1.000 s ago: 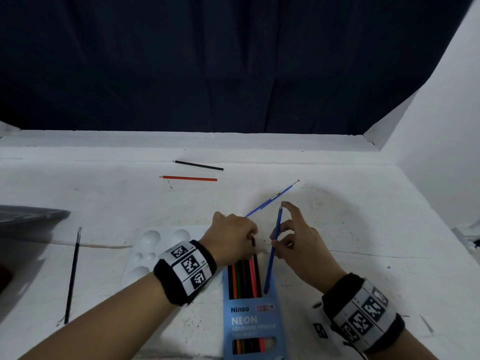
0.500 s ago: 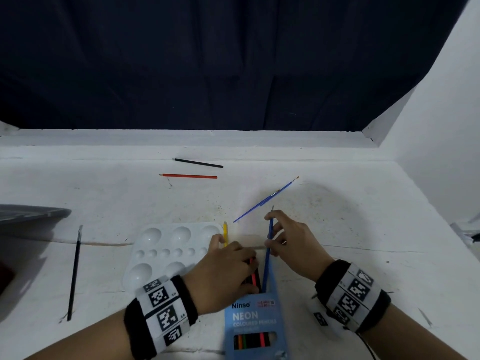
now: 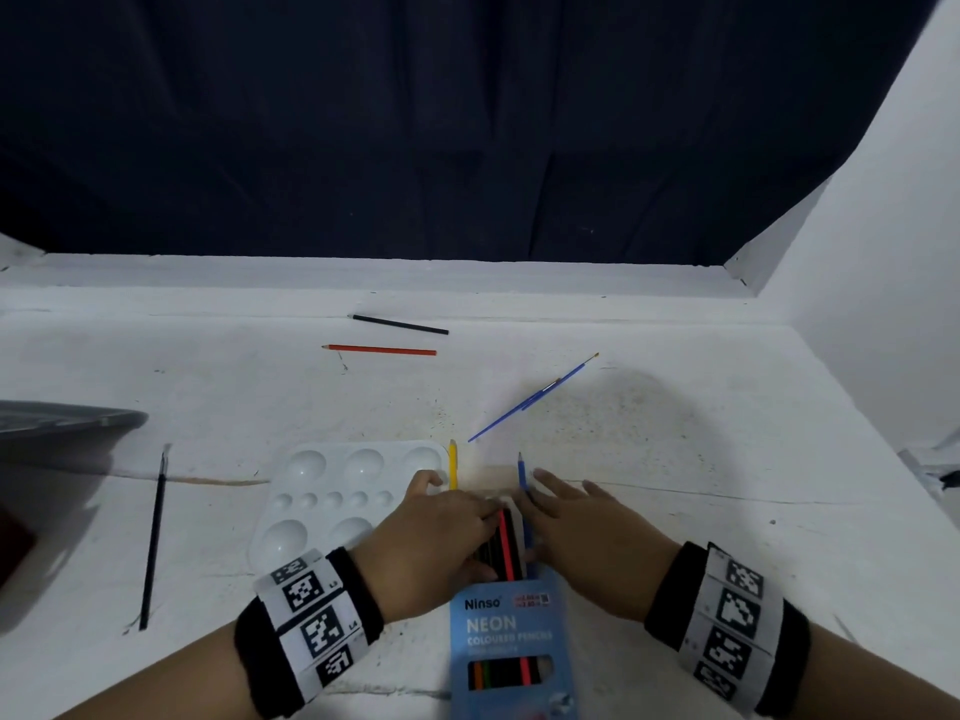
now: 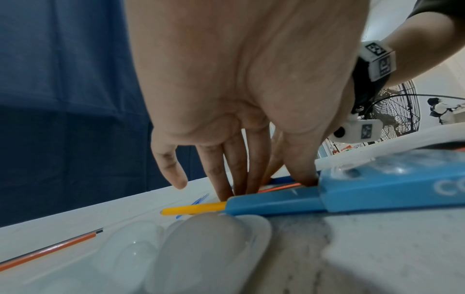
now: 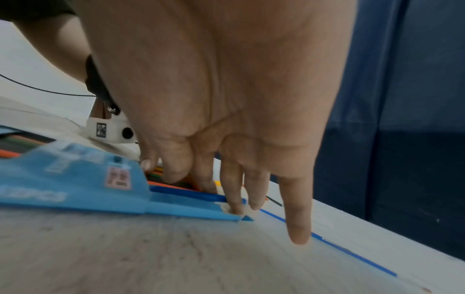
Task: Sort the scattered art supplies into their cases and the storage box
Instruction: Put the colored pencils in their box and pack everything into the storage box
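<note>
From the head, the left hand [image 3: 436, 537] and right hand [image 3: 582, 532] lie with straight fingers on the pencils at the open mouth of the case [image 3: 511, 641], beside the palette [image 3: 311, 491]. At the left wrist, extended fingers [image 4: 226, 175] press the pencils, gripping nothing. At the right wrist, straight fingers [image 5: 234, 189] push the blue pencil [image 5: 191, 194] into the case.

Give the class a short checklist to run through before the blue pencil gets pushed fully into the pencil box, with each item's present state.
1. Pencil box flap open: ok.
2. Left hand steadies the pencils at the mouth: ok.
3. Blue pencil lined up with the box, right hand fingers on it: ok.
4. Blue pencil fully inside: not ok, its tip sticks out.
5. Free slot for it: cannot tell.
6. Yellow pencil boxed: not ok.
</note>
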Action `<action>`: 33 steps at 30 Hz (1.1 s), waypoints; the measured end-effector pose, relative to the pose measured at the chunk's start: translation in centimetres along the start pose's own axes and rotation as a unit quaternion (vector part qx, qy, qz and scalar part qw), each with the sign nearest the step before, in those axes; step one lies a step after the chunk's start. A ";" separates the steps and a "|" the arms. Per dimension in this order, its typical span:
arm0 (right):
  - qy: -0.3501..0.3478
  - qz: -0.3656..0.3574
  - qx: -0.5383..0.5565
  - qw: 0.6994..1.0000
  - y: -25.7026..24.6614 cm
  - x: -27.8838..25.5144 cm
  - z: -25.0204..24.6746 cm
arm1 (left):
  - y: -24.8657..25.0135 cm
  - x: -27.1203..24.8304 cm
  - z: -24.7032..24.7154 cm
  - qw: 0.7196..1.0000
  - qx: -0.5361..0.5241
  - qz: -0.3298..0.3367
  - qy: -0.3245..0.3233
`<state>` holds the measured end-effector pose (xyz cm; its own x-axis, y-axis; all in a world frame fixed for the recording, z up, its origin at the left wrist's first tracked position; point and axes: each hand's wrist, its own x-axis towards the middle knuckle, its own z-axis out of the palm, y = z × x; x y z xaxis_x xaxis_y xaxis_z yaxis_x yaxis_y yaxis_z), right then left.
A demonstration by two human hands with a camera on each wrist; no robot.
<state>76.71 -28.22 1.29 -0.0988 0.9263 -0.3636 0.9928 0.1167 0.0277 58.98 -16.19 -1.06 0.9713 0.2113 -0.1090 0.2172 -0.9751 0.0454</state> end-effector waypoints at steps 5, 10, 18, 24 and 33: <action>0.042 0.026 0.043 0.998 -0.6 -1.0 2.2 | 0.0 0.0 -0.1 1.000 -0.011 -0.018 -0.017; 0.078 0.007 0.022 0.997 -0.8 -1.6 3.4 | -0.1 0.0 -0.2 1.000 -0.009 -0.013 -0.019; 0.074 -0.033 0.098 0.992 0.1 -1.2 0.7 | -0.8 0.2 -0.3 0.997 -0.064 -0.015 -0.045; 0.092 -0.004 0.142 0.986 1.6 1.2 -0.9 | -2.8 0.5 -1.1 0.972 -0.229 0.005 0.048; 0.061 -0.012 0.169 0.984 2.5 3.1 -2.9 | -14.6 4.2 -5.1 0.945 -0.180 -0.240 0.131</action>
<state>78.67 -23.99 2.91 -0.1094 0.9634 -0.2448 0.9539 0.0325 -0.2985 60.43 -0.76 2.89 0.7331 0.6786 0.0453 0.6116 -0.6870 0.3924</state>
